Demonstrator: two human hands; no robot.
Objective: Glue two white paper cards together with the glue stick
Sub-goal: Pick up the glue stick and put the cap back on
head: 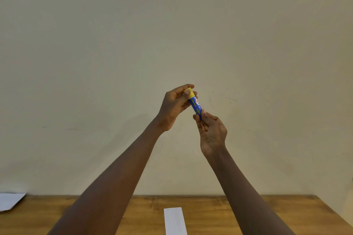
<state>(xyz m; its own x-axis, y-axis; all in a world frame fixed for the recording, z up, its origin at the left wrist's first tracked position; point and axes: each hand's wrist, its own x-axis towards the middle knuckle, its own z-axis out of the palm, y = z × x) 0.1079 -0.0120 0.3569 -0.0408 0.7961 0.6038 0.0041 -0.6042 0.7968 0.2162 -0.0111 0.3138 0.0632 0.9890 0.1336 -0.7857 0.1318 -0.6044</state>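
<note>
Both my hands hold a blue glue stick (196, 106) with a yellow cap up in front of the wall, well above the table. My left hand (174, 106) pinches the yellow cap end between thumb and fingers. My right hand (211, 130) grips the blue body at its lower end. The stick tilts, cap to the upper left. A narrow white paper card (174, 221) lies flat on the wooden table (238, 215) between my forearms, its near end cut off by the frame edge.
White paper (10, 201) lies at the table's far left edge, partly out of frame. A plain beige wall (172, 25) rises straight behind the table's back edge. My forearms cross over the tabletop on both sides of the card.
</note>
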